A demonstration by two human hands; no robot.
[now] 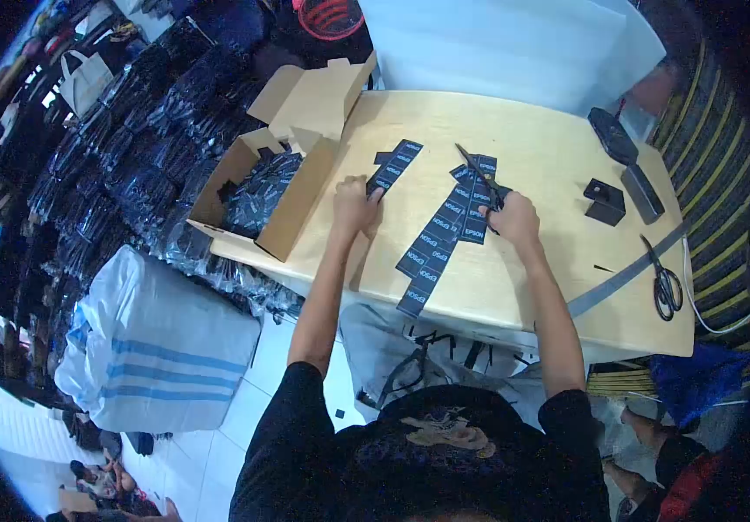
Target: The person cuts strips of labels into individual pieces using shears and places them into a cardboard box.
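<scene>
While the left hand (355,207) pinches the near end of a short black strip with white EPSON lettering (397,163), its fingers closed, the right hand (516,219) has fingers wrapped round the handles of dark metal scissors (475,167). Here's the danger: those blades lie over longer lettered strips (438,237) on the pale wooden counter (501,287), so a careless squeeze could nick a label, and a sideways wrist sweep could drag the overlapping pile towards the near edge. Both forearms reach forward, right one slanting inwards, left hand beside the open brown cardboard box (303,207), blade gap impossible to tell
</scene>
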